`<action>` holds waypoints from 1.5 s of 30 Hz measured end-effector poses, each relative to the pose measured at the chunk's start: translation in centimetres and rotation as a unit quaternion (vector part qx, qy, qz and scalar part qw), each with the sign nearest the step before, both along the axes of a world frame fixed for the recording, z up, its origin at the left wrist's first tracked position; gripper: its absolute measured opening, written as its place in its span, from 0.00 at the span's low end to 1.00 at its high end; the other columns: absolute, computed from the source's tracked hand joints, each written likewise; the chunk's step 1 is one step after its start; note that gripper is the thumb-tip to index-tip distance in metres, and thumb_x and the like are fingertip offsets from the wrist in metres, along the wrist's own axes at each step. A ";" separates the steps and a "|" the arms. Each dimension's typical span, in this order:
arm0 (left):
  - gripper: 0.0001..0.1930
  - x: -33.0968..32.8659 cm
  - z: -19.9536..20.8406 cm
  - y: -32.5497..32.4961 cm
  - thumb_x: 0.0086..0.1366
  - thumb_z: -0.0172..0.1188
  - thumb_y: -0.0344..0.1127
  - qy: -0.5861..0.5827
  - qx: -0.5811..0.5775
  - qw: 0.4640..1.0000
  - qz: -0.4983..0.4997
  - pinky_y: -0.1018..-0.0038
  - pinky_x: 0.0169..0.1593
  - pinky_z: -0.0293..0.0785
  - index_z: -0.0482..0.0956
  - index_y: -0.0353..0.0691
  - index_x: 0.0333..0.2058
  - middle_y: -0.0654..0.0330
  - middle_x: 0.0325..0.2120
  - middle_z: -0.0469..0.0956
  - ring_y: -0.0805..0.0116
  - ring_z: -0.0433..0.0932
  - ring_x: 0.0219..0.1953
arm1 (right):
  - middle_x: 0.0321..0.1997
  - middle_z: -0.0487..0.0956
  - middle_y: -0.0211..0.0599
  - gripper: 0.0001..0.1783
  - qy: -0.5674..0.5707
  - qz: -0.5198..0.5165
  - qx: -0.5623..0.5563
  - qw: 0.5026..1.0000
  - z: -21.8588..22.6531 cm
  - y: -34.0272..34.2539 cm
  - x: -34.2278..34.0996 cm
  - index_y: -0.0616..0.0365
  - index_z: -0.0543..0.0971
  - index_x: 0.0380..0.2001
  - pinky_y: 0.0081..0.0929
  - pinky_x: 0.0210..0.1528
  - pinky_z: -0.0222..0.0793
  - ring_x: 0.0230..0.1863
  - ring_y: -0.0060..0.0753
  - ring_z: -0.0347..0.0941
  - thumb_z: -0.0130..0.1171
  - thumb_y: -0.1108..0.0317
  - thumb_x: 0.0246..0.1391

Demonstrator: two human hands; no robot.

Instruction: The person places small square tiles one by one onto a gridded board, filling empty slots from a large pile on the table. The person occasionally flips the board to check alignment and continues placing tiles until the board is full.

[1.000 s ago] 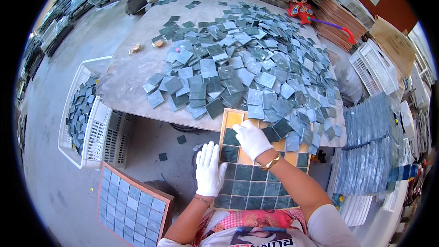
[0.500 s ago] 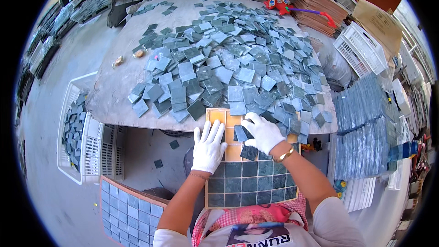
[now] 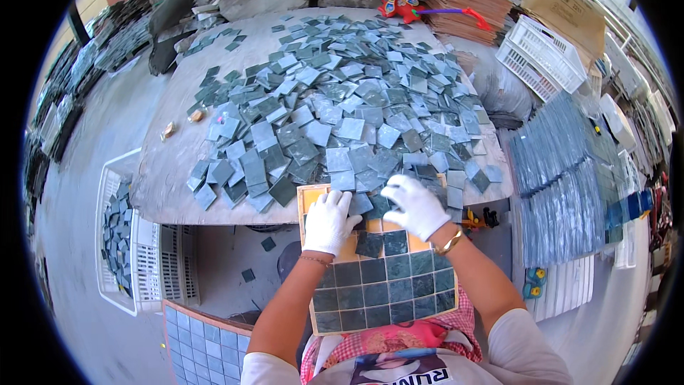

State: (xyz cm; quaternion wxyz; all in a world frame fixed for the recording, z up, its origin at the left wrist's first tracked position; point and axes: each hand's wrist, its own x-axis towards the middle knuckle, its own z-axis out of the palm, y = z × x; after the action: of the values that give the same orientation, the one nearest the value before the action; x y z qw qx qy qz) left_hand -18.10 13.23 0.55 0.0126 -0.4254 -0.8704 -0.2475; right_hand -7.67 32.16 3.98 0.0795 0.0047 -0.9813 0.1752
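In front of me lies a wooden grid tray (image 3: 306, 285) with a yellow-orange base, its lower rows filled with dark green-grey square stone tiles (image 3: 375, 271). Higher up, two loose tiles (image 3: 382, 244) lie side by side in it. My left hand (image 3: 329, 224), white-gloved, rests at the tray's upper left; its bent fingers and thumb close around the edge of a grey stone tile (image 3: 360, 204). My right hand (image 3: 415, 208), also gloved, hovers over the upper right with fingers apart, their tips beside a dark tile (image 3: 378, 207). Part of the tray's top edge is hidden by the hands.
A big heap of loose tiles (image 3: 349, 128) covers much of the table (image 3: 160, 171). White crates (image 3: 146, 242) with tiles stand at left, above a finished tile panel (image 3: 203, 346). Wrapped tile stacks (image 3: 559, 207) rise at right. A red toy (image 3: 399, 6) lies at the back.
A second tile now lies beside the loose one in the tray. My left hand has gone from flat to bent fingers at a tile. My right fingers have spread. The whole view has shifted slightly.
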 end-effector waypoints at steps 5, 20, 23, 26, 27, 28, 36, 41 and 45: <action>0.11 -3.2 -0.8 -1.4 0.61 0.57 0.40 -0.145 0.055 0.988 0.020 0.64 0.34 0.72 0.78 0.39 0.35 0.54 0.29 0.77 0.54 0.77 0.29 | 0.47 0.69 0.36 0.21 0.035 -0.005 0.046 0.998 -2.5 -0.1 -0.7 0.52 0.75 0.41 0.34 0.41 0.73 0.47 0.36 0.70 0.66 0.62 0.40; 0.20 -1.5 1.8 -3.3 0.53 0.63 0.35 -0.001 0.021 0.996 0.089 0.63 0.45 0.72 0.76 0.39 0.45 0.53 0.38 0.78 0.53 0.76 0.41 | 0.39 0.72 0.33 0.07 0.114 0.076 0.159 0.978 -2.1 0.7 -1.2 0.55 0.75 0.29 0.28 0.37 0.74 0.37 0.32 0.72 0.56 0.66 0.46; 0.26 1.3 1.3 -1.9 0.48 0.68 0.39 -0.028 -0.003 0.999 -0.020 0.62 0.46 0.71 0.74 0.40 0.47 0.55 0.39 0.74 0.53 0.74 0.42 | 0.37 0.77 0.33 0.09 0.173 0.073 0.114 0.976 -1.9 2.4 -1.6 0.56 0.77 0.33 0.26 0.34 0.74 0.35 0.33 0.75 0.55 0.63 0.53; 0.28 1.1 0.3 -1.7 0.45 0.70 0.40 -0.003 -0.027 0.999 -0.020 0.63 0.45 0.72 0.73 0.41 0.47 0.56 0.41 0.71 0.54 0.72 0.43 | 0.31 0.80 0.37 0.12 0.019 -0.070 -0.258 0.963 -0.4 2.7 -2.2 0.59 0.78 0.35 0.29 0.31 0.73 0.28 0.38 0.77 0.53 0.62 0.56; 0.28 0.7 -0.3 -2.0 0.45 0.70 0.40 0.001 -0.027 0.999 -0.020 0.63 0.44 0.72 0.73 0.42 0.46 0.56 0.40 0.71 0.54 0.72 0.43 | 0.27 0.81 0.39 0.12 -0.053 -0.124 -0.390 0.911 1.2 1.2 -1.9 0.62 0.77 0.36 0.31 0.28 0.72 0.21 0.42 0.76 0.52 0.64 0.57; 0.27 0.5 -0.5 -2.1 0.45 0.70 0.41 0.004 -0.028 0.999 -0.024 0.63 0.43 0.73 0.73 0.42 0.45 0.55 0.39 0.71 0.55 0.72 0.42 | 0.27 0.81 0.41 0.12 -0.053 -0.128 -0.408 0.902 1.5 0.3 -1.3 0.62 0.77 0.35 0.29 0.27 0.72 0.22 0.37 0.77 0.51 0.64 0.58; 0.26 -2.3 0.6 -4.2 0.50 0.68 0.32 -0.109 0.122 0.983 0.080 0.70 0.40 0.76 0.73 0.33 0.49 0.49 0.47 0.71 0.53 0.76 0.41 | 0.40 0.73 0.36 0.12 0.183 0.028 -0.043 0.982 -4.4 -9.8 3.3 0.55 0.72 0.34 0.33 0.38 0.71 0.36 0.38 0.73 0.62 0.63 0.49; 0.33 -0.2 1.0 -6.9 0.48 0.70 0.37 -0.059 0.066 0.996 -0.018 0.64 0.50 0.71 0.70 0.36 0.53 0.48 0.52 0.69 0.49 0.72 0.49 | 0.44 0.71 0.36 0.23 0.059 -0.016 -0.030 0.998 -2.8 -9.8 4.6 0.54 0.72 0.41 0.36 0.43 0.70 0.41 0.39 0.72 0.67 0.60 0.41; 0.33 3.1 0.7 -7.7 0.45 0.70 0.41 -0.068 -0.010 0.993 -0.099 0.63 0.51 0.69 0.71 0.39 0.52 0.52 0.49 0.70 0.49 0.71 0.48 | 0.42 0.71 0.38 0.29 0.006 -0.030 0.001 1.000 -2.9 -7.7 4.5 0.57 0.70 0.45 0.35 0.41 0.71 0.39 0.41 0.73 0.69 0.58 0.40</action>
State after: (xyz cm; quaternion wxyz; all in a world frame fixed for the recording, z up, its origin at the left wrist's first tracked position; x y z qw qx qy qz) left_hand -15.02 5.50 1.28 -0.0754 -0.4919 -0.8251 -0.2675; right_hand -3.20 24.48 1.09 0.0907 -0.0237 -0.9806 0.1721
